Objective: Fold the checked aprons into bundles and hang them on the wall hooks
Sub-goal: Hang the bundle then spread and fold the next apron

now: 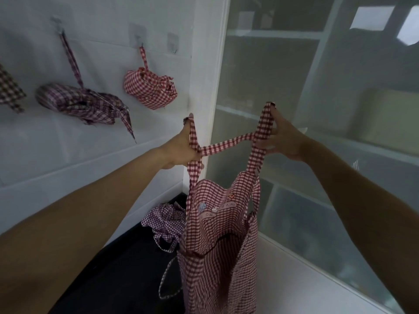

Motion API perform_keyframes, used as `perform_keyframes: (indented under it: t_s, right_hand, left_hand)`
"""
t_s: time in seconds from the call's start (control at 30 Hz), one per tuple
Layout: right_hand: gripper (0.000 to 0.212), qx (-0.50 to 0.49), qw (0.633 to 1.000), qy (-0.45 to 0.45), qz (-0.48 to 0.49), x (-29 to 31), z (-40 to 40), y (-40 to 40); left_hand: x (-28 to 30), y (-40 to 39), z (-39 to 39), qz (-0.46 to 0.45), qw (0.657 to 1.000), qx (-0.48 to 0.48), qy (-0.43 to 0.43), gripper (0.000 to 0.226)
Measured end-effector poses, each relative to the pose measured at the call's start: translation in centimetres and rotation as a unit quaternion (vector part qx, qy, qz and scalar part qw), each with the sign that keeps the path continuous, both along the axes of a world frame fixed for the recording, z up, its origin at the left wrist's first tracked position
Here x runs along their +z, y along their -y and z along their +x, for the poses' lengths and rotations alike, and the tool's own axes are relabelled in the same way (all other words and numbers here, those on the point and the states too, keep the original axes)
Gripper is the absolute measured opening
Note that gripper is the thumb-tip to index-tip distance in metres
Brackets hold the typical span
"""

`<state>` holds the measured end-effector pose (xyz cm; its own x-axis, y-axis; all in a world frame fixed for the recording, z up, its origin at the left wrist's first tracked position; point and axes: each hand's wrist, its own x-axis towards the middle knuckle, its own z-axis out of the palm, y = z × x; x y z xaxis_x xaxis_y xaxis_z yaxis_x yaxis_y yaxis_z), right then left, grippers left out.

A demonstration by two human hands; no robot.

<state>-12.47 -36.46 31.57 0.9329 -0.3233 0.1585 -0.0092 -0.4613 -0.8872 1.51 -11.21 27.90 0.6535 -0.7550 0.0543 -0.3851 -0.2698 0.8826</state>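
A red-and-white checked apron (pixel 217 234) hangs unfolded in front of me by its neck strap (pixel 226 145). My left hand (pixel 181 148) grips the strap's left end, and my right hand (pixel 281 137) holds its right end, stretching the strap between them. On the white wall, a red checked bundle (pixel 149 89) hangs from a hook (pixel 138 38). A darker purple checked bundle (pixel 79 102) hangs from another hook (pixel 57 23) further left. One bare hook (pixel 173 43) is to the right of the red bundle.
Part of another checked apron (pixel 10 89) shows at the left edge of the wall. A purple checked apron (pixel 166 220) lies crumpled on the dark floor in the corner. Frosted glass panels (pixel 317 109) stand on the right.
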Motion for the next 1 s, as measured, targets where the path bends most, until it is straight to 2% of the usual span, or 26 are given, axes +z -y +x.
perform_keyframes:
  t_s: [0.1,0.17,0.2,0.27,0.3,0.33,0.37,0.4,0.43,0.47,0.5,0.53,0.57,0.6,0.63,0.67,0.7,0.73,0.77,0.83,0.93,1.0]
  right_hand:
    - [0.123,-0.005,0.998,-0.038,-0.056,-0.3,0.3,0.6]
    - [0.117,-0.033,0.990,-0.042,-0.132,-0.5,0.6,0.9]
    - [0.108,-0.064,0.977,-0.032,-0.203,-0.8,0.8,0.9]
    - [0.080,-0.096,0.926,-0.012,-0.365,-1.7,1.5,1.1]
    - [0.069,-0.096,0.891,-0.030,-0.443,-2.3,1.8,1.1]
    - [0.059,-0.094,0.861,-0.080,-0.493,-2.9,1.9,0.7]
    - [0.049,-0.106,0.846,-0.124,-0.507,-3.6,2.1,0.3]
    - [0.040,-0.123,0.854,-0.142,-0.484,-4.2,2.3,-0.3]
    - [0.033,-0.131,0.891,-0.146,-0.409,-4.7,2.3,-0.8]
    - [0.031,-0.113,0.944,-0.137,-0.278,-5.1,2.1,-1.3]
    - [0.035,-0.061,0.980,-0.141,-0.126,-5.4,1.8,-1.6]
    - [0.045,0.007,0.986,-0.165,0.002,-5.7,1.4,-1.9]
    - [0.051,0.075,0.974,-0.203,0.061,-6.0,0.9,-2.2]
    - [0.048,0.126,0.961,-0.242,0.052,-6.4,0.3,-2.6]
    - [0.041,0.166,0.945,-0.282,-0.001,-6.8,-0.4,-3.0]
    - [0.044,0.184,0.929,-0.309,-0.084,-7.3,-1.1,-3.8]
    - [0.046,0.180,0.918,-0.310,-0.170,-8.2,-1.5,-4.3]
    - [0.037,0.160,0.914,-0.288,-0.236,-8.9,-1.5,-4.6]
    - [0.019,0.135,0.923,-0.263,-0.247,-9.5,-1.6,-4.9]
    - [0.005,0.124,0.948,-0.233,-0.179,-10.2,-1.7,-5.1]
    - [0.018,0.091,0.973,-0.211,-0.027,-10.2,-2.2,-4.5]
    - [0.022,0.022,0.983,-0.178,0.046,-10.0,-2.5,-3.4]
  left_hand:
    - [-0.4,-0.4,0.3,0.008,1.000,-0.001,-0.001,0.116]
    - [0.1,-0.7,-0.2,-0.008,0.998,-0.045,-0.036,0.111]
    - [0.5,-0.7,-0.6,-0.023,0.996,-0.069,-0.059,0.109]
    - [1.2,-0.2,-1.5,-0.063,0.990,-0.089,-0.093,0.107]
    - [1.5,0.3,-1.8,-0.089,0.987,-0.080,-0.105,0.106]
    - [1.8,0.9,-2.2,-0.118,0.984,-0.066,-0.117,0.106]
    - [2.0,1.5,-2.4,-0.147,0.980,-0.047,-0.126,0.107]
    - [2.1,1.9,-2.6,-0.171,0.976,-0.028,-0.129,0.109]
    - [2.1,2.3,-2.7,-0.188,0.974,-0.011,-0.128,0.110]
    - [2.1,2.7,-2.7,-0.200,0.972,0.003,-0.124,0.112]
    - [1.9,3.1,-2.7,-0.208,0.971,0.015,-0.119,0.113]
    - [1.8,3.4,-2.8,-0.214,0.970,0.028,-0.112,0.114]
    - [1.5,3.7,-2.8,-0.218,0.969,0.041,-0.109,0.114]
    - [1.3,4.0,-2.8,-0.221,0.968,0.053,-0.107,0.114]
    - [1.0,4.4,-2.9,-0.225,0.966,0.061,-0.108,0.113]
    - [0.8,4.7,-3.0,-0.230,0.965,0.069,-0.107,0.113]
    - [0.7,5.1,-3.1,-0.235,0.963,0.075,-0.106,0.112]
    - [0.6,5.4,-3.2,-0.242,0.961,0.081,-0.104,0.111]
    - [0.6,5.7,-3.3,-0.248,0.959,0.087,-0.103,0.109]
    - [0.5,6.1,-3.4,-0.257,0.955,0.108,-0.098,0.107]
    - [0.2,6.2,-3.1,-0.258,0.957,0.113,-0.075,0.102]
    - [-0.2,5.8,-2.2,-0.249,0.961,0.115,-0.037,0.095]
